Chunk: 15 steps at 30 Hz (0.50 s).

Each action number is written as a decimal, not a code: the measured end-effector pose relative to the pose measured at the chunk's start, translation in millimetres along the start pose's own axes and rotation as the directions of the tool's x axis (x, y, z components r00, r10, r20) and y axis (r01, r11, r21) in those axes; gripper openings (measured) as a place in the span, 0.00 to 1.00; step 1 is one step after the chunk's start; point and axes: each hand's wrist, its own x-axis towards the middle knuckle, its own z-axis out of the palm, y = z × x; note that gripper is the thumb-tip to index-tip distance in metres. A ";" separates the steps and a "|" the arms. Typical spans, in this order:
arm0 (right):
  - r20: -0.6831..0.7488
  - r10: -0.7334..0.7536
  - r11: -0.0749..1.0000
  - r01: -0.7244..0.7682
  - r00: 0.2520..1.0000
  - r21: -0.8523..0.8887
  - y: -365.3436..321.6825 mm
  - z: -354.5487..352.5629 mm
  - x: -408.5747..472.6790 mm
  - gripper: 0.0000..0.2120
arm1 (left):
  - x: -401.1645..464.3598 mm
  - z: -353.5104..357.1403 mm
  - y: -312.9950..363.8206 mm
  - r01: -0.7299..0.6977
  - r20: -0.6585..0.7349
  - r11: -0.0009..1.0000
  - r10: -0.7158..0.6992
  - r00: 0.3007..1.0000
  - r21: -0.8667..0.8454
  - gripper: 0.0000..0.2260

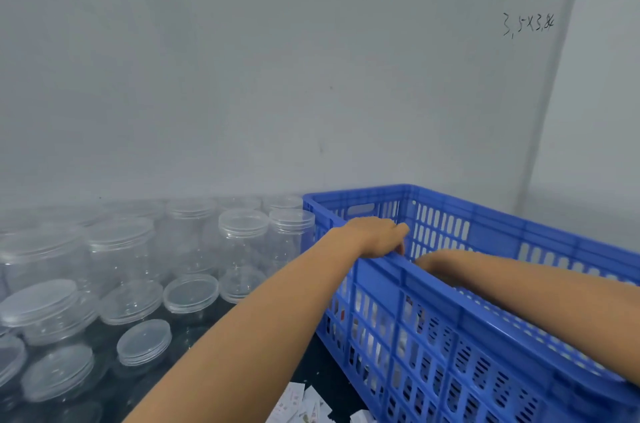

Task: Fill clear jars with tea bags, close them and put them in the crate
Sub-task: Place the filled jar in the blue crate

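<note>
Left hand: the left hand lies palm down on the near long rim of the blue crate, its fingers curled over the rim's inner edge and gripping it; the knuckles are raised and the thumb side faces the far end of the crate.
Left forearm: bare, stretched from the bottom middle of the view up and to the right, crossing above the dark table to the crate's near left corner.
Right hand: the right hand reaches down inside the crate, just behind the near rim and close to the left hand; the rim hides most of the fingers, so I cannot tell whether they are spread, closed or holding anything.
Right forearm: bare, entering from the right edge and passing over the crate's near wall, angled down and to the left into the crate.
Crate: slotted walls, standing on the table at the right, its far end near the wall corner; pale and reddish shapes show dimly through the near wall's slots, too blurred to name.
Clear jars: a crowd of lidded clear jars stands on the table left of the crate, in rows back to the wall, the nearest ones just beside the crate's left end.
Tea bags: a few white tea bags lie loose on the table at the bottom edge, beside the crate's near wall.
Wall: the grey wall carries handwritten figures at upper right.
</note>
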 end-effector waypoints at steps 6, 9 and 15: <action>-0.402 -0.211 0.796 0.395 0.891 0.458 -42.1 -27.8 -46.5 0.16 | -23.1 3.3 -31.4 -0.202 -0.489 0.802 -0.125 0.864 -0.562 0.19; -0.464 -0.268 0.650 0.514 0.844 0.560 -65.6 -20.4 -70.5 0.16 | -46.3 -2.0 -42.7 -0.320 -0.570 0.615 -0.263 0.779 -0.720 0.16; -0.426 -0.376 0.560 0.568 0.823 0.603 -116.6 32.9 -81.7 0.13 | -101.9 11.3 -68.6 -0.381 -0.610 0.499 -0.455 0.648 -0.778 0.14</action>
